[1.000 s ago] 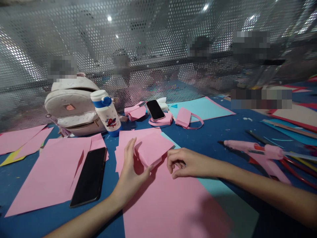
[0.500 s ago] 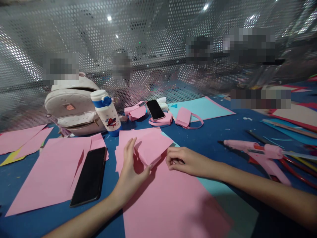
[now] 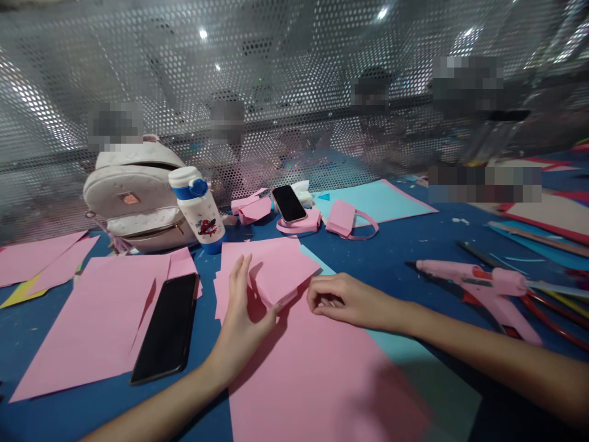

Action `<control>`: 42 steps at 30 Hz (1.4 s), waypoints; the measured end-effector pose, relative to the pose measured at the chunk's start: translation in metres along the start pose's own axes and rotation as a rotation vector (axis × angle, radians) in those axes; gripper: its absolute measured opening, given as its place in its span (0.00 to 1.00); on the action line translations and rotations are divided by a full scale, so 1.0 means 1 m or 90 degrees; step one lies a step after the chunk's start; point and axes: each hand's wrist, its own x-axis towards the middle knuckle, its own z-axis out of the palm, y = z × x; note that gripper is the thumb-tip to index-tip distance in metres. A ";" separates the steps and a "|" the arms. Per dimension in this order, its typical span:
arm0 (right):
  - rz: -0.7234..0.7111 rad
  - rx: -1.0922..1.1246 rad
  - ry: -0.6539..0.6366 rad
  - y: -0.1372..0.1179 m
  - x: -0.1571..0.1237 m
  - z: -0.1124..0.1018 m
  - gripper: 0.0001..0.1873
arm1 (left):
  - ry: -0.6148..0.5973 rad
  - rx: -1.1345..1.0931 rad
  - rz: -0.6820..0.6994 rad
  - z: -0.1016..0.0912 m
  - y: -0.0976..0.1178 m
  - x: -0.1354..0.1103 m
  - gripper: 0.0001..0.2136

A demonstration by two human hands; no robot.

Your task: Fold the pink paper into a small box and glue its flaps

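Observation:
A small folded piece of pink paper (image 3: 286, 270) stands slightly raised over larger pink sheets (image 3: 294, 368). Round its left side curves my left hand (image 3: 242, 310), fingers up along one edge and thumb against the near edge, holding it. My right hand (image 3: 338, 298) is closed at the folded paper's right edge, fingers curled in; the fingertips are partly hidden. A light blue sheet (image 3: 405, 350) shows from beneath the pink ones.
A black phone (image 3: 168, 325) lies left on a pink sheet (image 3: 101, 307). A bottle (image 3: 197, 212) and backpack (image 3: 133, 196) stand behind. Small pink paper bags (image 3: 341, 218) and another phone (image 3: 289, 204) sit farther back. Right lies a pink glue gun (image 3: 478, 282).
The folded pink paper and both hands have shifted very slightly to the left. Nothing else on the table has visibly moved.

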 end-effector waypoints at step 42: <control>0.084 0.066 0.027 -0.001 0.000 0.007 0.07 | 0.053 -0.040 0.050 -0.003 0.001 0.000 0.30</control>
